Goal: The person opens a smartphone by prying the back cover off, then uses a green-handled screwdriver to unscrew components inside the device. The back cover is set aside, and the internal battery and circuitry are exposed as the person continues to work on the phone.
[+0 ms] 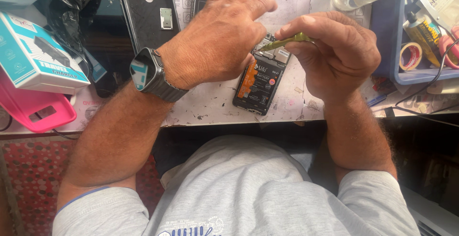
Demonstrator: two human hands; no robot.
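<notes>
While two hands (220,35) (334,49) work one opened phone (260,80), one green tool (284,41) touches it.

A black plastic phone back cover (149,14) lies on the worn white worktop (210,103). Left of the cover sit a teal-and-white cardboard charger box (36,57) and a pink phone case (36,112). Far right of the cover, a blue plastic tray (385,35) holds a tape roll (410,56).

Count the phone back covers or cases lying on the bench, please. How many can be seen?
2. A black back cover lies at the top, left of the left hand. A pink case lies at the left edge, below the charger box. Others may be hidden.
</notes>
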